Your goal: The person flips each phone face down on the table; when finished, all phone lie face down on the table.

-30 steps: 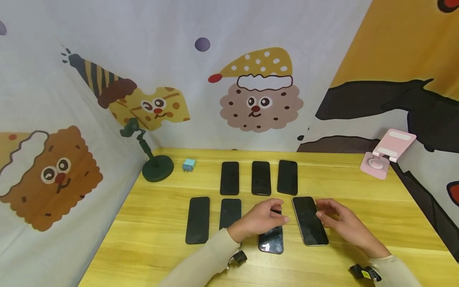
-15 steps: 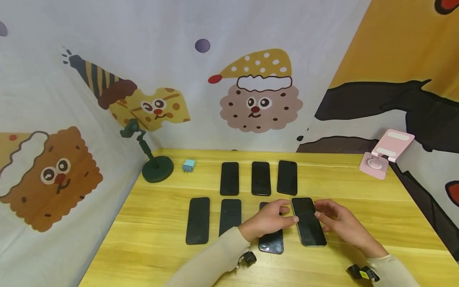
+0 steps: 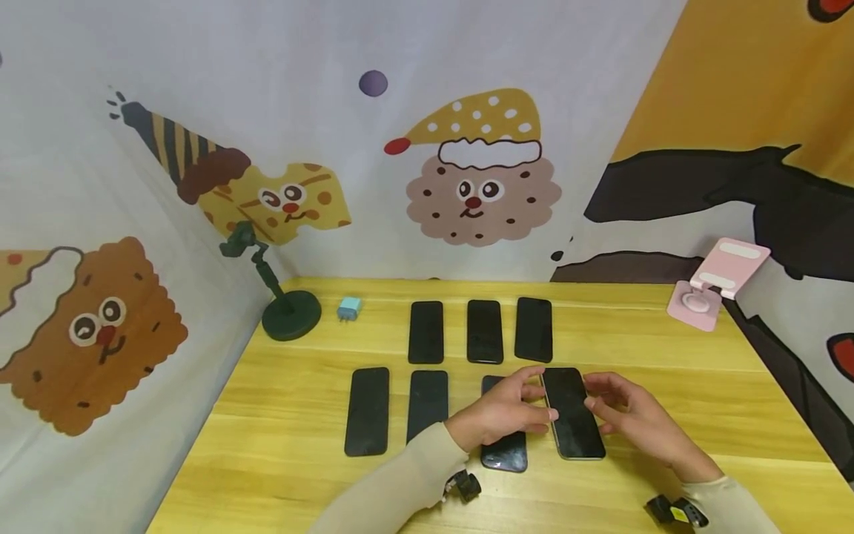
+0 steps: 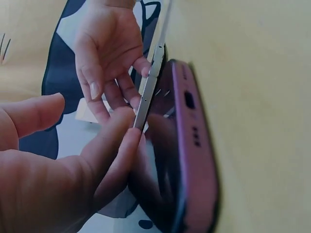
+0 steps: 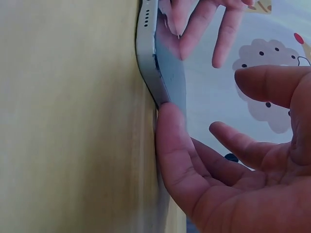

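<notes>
A black-screened smartphone with a silver edge point(image 3: 574, 415) lies flat at the right end of the front row, slightly turned. My left hand point(image 3: 497, 415) touches its left edge with the fingertips, as the left wrist view shows at the silver side point(image 4: 147, 97). On the other side, my right hand point(image 3: 630, 417) rests its fingertips against the right edge; the right wrist view shows a finger point(image 5: 172, 131) low at that edge. Neither hand's fingers close round the phone. Beneath my left hand lies a purple-framed smartphone point(image 3: 505, 454), partly covered by it.
Two more phones, a left one point(image 3: 367, 411) and a neighbour point(image 3: 428, 404), continue the front row. Behind lie three others, including a middle phone point(image 3: 485, 331). A green stand point(image 3: 291, 315), blue charger plug point(image 3: 349, 308) and pink phone stand point(image 3: 730, 268) stand near the curtain point(image 3: 320, 89).
My left hand has moved right, from over the purple-framed phone to the silver-edged phone's left edge. That phone has shifted slightly left, with my right hand staying beside it.
</notes>
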Demonstrator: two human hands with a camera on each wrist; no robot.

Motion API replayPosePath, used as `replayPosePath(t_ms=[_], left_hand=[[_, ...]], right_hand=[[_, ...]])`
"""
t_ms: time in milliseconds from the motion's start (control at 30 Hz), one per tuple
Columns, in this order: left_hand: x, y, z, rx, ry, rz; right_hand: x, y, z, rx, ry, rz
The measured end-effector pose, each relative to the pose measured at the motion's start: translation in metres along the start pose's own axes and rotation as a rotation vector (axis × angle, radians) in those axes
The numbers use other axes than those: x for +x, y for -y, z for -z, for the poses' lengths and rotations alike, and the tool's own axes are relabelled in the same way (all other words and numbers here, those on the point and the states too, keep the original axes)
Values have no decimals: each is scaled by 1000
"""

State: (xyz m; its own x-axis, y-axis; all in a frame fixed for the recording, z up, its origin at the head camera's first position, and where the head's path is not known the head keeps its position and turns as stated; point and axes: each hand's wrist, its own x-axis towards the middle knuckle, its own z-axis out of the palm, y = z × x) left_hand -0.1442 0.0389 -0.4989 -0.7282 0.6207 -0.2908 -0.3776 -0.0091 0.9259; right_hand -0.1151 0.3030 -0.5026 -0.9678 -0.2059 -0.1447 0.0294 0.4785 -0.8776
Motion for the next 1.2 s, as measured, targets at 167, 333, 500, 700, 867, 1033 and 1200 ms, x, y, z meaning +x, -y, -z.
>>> replayPosePath(t_ms=[167,333,500,700,867,1033,1200], left_hand=[[0,-1,-1,-22,-20,-8],[1,-3,-3,-17,-32,-10],[0,-6,-6,-18,-65,11],[0,-5,-7,-43,-95,21],[2,-3,-8,-56,-117,-19],[5,-3,-14,-114,-148,-58],[10,-1,-22,-209,-139,-70]], right_hand=[[-2,2,-1,-19,1,-5],[-4,0,-1,-8,-30,-32],[-4,-3,-1,53,-35,-53],[-3,-4,-1,104,-16,-78],[-3,-1,0,51,-37,-85],[-5,5,-1,-21,-58,-94],[-5,10,-4,-40,-47,-86]])
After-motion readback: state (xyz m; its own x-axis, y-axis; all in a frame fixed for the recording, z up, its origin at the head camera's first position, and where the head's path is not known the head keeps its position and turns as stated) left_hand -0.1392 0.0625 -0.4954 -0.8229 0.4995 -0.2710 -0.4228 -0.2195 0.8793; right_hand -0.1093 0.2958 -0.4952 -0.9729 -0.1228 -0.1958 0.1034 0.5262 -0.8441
